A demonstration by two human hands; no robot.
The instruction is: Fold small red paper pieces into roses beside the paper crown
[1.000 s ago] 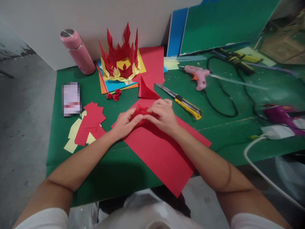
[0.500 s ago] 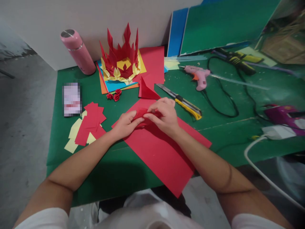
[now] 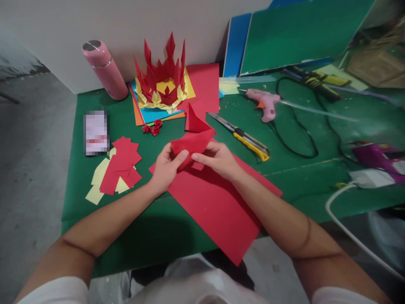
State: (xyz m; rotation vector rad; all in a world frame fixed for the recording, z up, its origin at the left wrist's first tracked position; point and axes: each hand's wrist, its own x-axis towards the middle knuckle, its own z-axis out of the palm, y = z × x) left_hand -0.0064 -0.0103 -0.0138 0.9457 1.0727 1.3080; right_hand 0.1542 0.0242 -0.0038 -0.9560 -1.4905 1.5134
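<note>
A folded piece of red paper [image 3: 193, 142] is held between my two hands, its wide pointed flaps spread upward. My left hand [image 3: 167, 165] grips its left side, thumb on the near face. On the other side, my right hand [image 3: 220, 159] pinches it with the thumb in front and the fingers behind. Beneath them lies a large red sheet [image 3: 218, 207], set at a slant. Just beyond the held paper stands another folded red piece [image 3: 195, 120]. To the right rests a yellow utility knife [image 3: 249, 141] with its blade out.
A red and yellow paper crown [image 3: 163, 90] stands on coloured sheets at the back, near small red paper roses [image 3: 152, 127]. Left are a pink bottle [image 3: 106, 71], a blurred-out phone [image 3: 96, 133] and paper strips [image 3: 117, 166]. A pink glue gun [image 3: 265, 103] and cables lie right.
The folded red paper has been turned and raised, so its flaps now show wide above my fingers. My right hand has come down slightly and holds it from the right side.
</note>
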